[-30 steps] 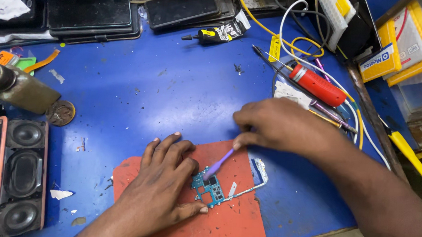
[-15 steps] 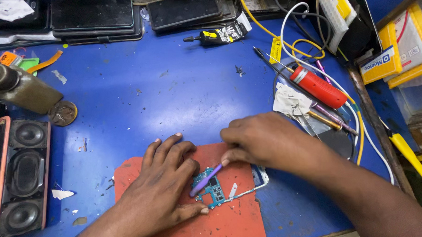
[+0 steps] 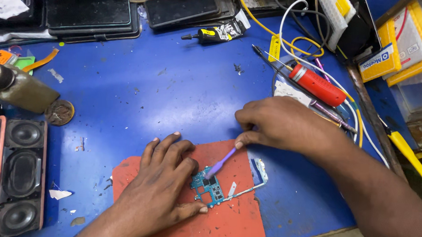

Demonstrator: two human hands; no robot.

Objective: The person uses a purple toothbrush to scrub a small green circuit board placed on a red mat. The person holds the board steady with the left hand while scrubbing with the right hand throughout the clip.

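Note:
A small teal circuit board (image 3: 209, 188) lies on a red-orange mat (image 3: 225, 223) at the near edge of the blue table. My left hand (image 3: 163, 187) rests flat on the mat, its thumb and fingers pinning the board's left side. My right hand (image 3: 279, 124) pinches a thin purple brush (image 3: 221, 162) whose tip touches the top of the board. A thin white metal strip (image 3: 253, 184) runs off the board's right side.
A red-handled soldering tool (image 3: 317, 85) with white and yellow cables lies behind my right hand. A speaker (image 3: 16, 171) stands at the left, next to a brownish bottle (image 3: 18, 88). Dark phones (image 3: 90, 11) and a black tube (image 3: 210, 35) lie at the back; yellow boxes (image 3: 404, 41) at the right.
My right hand has moved left and down, bringing the purple brush tip onto the circuit board. My left hand has stayed on the board.

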